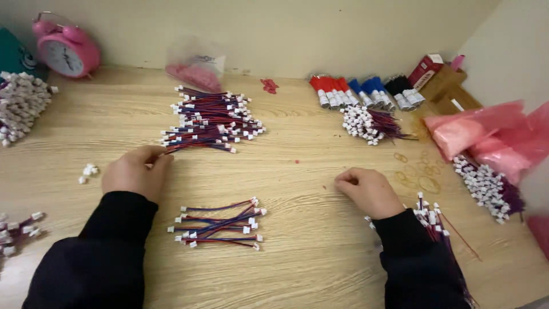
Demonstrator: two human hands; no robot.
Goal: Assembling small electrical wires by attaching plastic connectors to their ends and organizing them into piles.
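Left hand (136, 171) pinches wires at the edge of the large cable pile (211, 119); right hand (369, 190) rests clenched, empty, on the counter (309, 240); small cable pile (220, 224) lies between.

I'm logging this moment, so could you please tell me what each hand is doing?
Left hand: pinched on wires at the edge of the large wire pile.
Right hand: loosely curled on the table, contents hidden.
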